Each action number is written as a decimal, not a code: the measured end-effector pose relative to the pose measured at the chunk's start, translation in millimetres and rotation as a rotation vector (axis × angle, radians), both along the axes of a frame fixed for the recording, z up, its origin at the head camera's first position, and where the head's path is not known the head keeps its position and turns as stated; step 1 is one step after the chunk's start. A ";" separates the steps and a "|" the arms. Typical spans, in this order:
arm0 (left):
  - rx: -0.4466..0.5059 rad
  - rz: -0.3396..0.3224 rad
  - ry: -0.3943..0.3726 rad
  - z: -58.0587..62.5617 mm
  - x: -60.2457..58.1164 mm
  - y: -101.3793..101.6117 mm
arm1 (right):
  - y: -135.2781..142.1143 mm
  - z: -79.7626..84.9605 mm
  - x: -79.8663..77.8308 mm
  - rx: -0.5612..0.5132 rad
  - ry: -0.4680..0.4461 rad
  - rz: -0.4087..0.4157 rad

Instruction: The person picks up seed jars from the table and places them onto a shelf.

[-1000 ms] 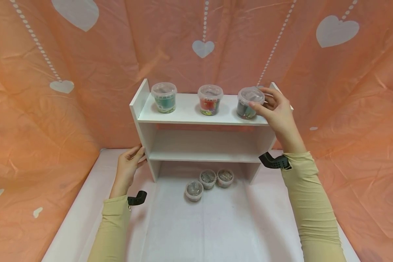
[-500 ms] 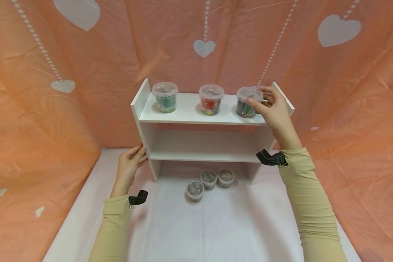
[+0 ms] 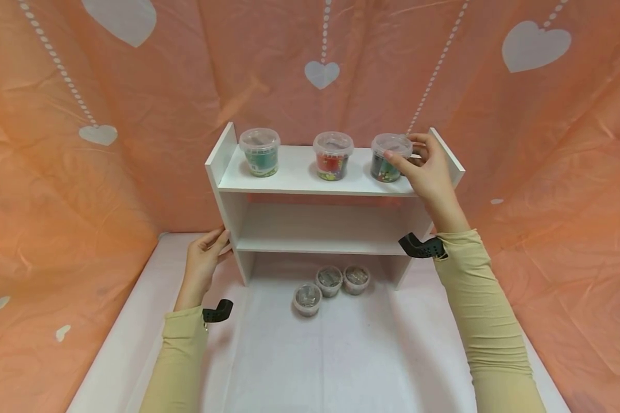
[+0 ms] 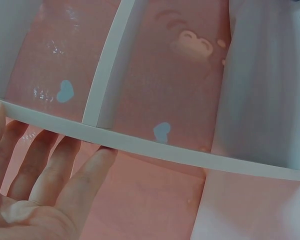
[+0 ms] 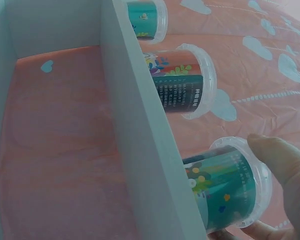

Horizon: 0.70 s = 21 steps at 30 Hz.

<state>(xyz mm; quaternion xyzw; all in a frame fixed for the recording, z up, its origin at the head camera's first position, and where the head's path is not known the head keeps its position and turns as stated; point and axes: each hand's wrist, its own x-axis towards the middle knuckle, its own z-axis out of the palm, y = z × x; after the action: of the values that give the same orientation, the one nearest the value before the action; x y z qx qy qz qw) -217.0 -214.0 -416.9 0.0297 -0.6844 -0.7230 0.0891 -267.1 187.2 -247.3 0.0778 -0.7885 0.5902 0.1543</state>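
Note:
A white two-tier shelf (image 3: 317, 228) stands on the table, with three lidded clear plastic tubs on its top board. My right hand (image 3: 433, 173) grips the rightmost tub (image 3: 385, 167) near its lid, thumb in front and fingers behind; the right wrist view shows its green printed label (image 5: 229, 192). In the middle stands a tub with a red label (image 3: 332, 166), and on the left one with a green label (image 3: 262, 160). My left hand (image 3: 202, 261) touches the outer side of the shelf's left panel; the left wrist view shows its fingers (image 4: 55, 172) extended against the panel edge (image 4: 155, 151).
Under the shelf's front, three smaller lidded tubs sit on the white-covered table (image 3: 315, 361): one nearer tub (image 3: 307, 299), a middle one (image 3: 329, 281) and a right one (image 3: 356, 279). An orange curtain (image 3: 268, 69) with white hearts hangs behind and at both sides.
My right hand has shifted the rightmost tub slightly left and back on the top board. The left hand keeps its place at the shelf's side.

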 end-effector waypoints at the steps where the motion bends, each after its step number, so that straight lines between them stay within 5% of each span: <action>1: 0.000 -0.001 0.001 0.0 0.1 -0.1 | 0.0 -0.3 0.3 0.006 0.003 0.001; 21: -0.006 -0.017 -0.010 0.1 0.6 -1.2 | 10.8 -1.0 11.2 -0.045 0.003 0.117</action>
<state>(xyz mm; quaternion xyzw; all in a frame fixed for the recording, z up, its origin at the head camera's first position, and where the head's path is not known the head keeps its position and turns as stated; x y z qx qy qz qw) -216.4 -215.2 -416.7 0.0273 -0.6871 -0.7217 0.0795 -256.0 197.9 -248.3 0.1212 -0.7689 0.6157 0.1224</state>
